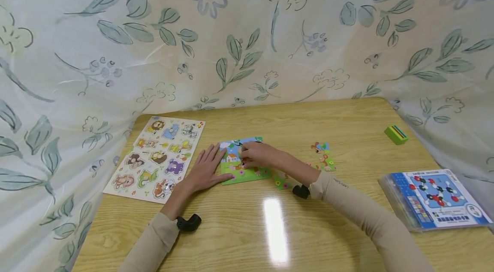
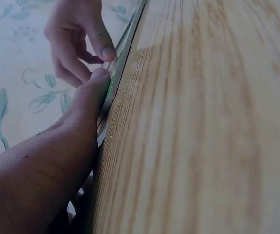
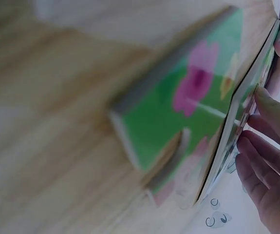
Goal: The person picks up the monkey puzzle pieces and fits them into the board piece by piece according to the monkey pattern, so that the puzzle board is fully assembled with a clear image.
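Observation:
A colourful picture puzzle (image 1: 231, 169) with a house, grass and flowers lies on the table. My left hand (image 1: 204, 169) rests flat at its left edge, fingers spread and thumb along the near edge. Over the puzzle's right half, my right hand (image 1: 256, 154) bends its fingers down, with thumb and fingertips at the surface. Whether they pinch a piece is hidden. Beneath the right forearm lies a loose green puzzle piece (image 3: 154, 126) with a pink flower, partly covered in the head view. More loose puzzle pieces (image 1: 326, 162) lie further right.
On the left lies a white animal puzzle board (image 1: 129, 158). A small green block (image 1: 396, 134) with coloured stripes sits at the back right. A plastic-wrapped blue-and-white pack (image 1: 440, 199) with molecule pictures lies at the right edge. Patterned cloth (image 1: 239, 19) hangs behind the wooden table (image 1: 231, 237).

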Demonstrator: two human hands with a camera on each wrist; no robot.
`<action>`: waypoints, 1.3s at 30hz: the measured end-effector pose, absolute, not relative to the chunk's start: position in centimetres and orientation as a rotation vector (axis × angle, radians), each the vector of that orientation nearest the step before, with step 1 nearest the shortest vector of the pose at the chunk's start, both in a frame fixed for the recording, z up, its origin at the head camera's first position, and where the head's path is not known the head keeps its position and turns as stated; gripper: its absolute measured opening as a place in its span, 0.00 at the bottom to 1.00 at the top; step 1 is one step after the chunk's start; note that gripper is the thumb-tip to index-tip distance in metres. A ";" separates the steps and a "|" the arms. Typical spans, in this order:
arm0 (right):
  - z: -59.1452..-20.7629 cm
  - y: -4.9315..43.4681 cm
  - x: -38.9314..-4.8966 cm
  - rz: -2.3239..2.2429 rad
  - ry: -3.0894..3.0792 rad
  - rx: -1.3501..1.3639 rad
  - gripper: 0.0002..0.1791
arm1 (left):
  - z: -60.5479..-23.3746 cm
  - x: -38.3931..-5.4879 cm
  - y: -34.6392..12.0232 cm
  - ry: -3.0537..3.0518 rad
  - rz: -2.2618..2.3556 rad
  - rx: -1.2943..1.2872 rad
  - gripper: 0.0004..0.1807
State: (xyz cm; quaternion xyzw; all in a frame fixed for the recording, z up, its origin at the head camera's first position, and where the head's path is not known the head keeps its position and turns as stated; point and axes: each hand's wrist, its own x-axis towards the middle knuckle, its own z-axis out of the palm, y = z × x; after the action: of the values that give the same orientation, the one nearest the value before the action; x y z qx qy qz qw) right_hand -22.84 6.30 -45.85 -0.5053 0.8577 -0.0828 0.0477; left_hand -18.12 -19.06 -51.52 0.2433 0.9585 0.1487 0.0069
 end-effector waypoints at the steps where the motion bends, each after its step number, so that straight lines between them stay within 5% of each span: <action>1: -45.9 6.4 -22.8 -0.251 2.624 -1.571 0.11 | -51.6 -18.1 -19.1 2.997 0.466 0.762 0.50; 7: -46.0 7.9 -22.4 -0.297 2.680 -1.603 0.19 | -51.6 -18.2 -19.0 2.986 0.467 0.747 0.50; 16: -44.4 17.0 -21.9 -0.663 2.729 -1.009 0.35 | -51.2 -17.7 -18.8 2.992 0.467 0.760 0.51; 26: -45.1 26.2 -21.4 -0.658 2.871 -0.735 0.35 | -51.0 -17.6 -18.8 3.001 0.423 0.757 0.50; 39: -46.2 29.1 -22.0 -0.655 2.845 -0.721 0.31 | -51.1 -17.7 -18.8 2.984 0.428 0.768 0.49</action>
State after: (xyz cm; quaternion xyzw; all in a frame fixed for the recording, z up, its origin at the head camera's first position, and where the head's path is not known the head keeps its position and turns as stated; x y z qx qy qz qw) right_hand -21.98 29.06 -46.16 -0.2391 0.9440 -0.2173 0.0672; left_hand -17.73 -18.75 -51.11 0.2469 0.9591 0.1376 0.0155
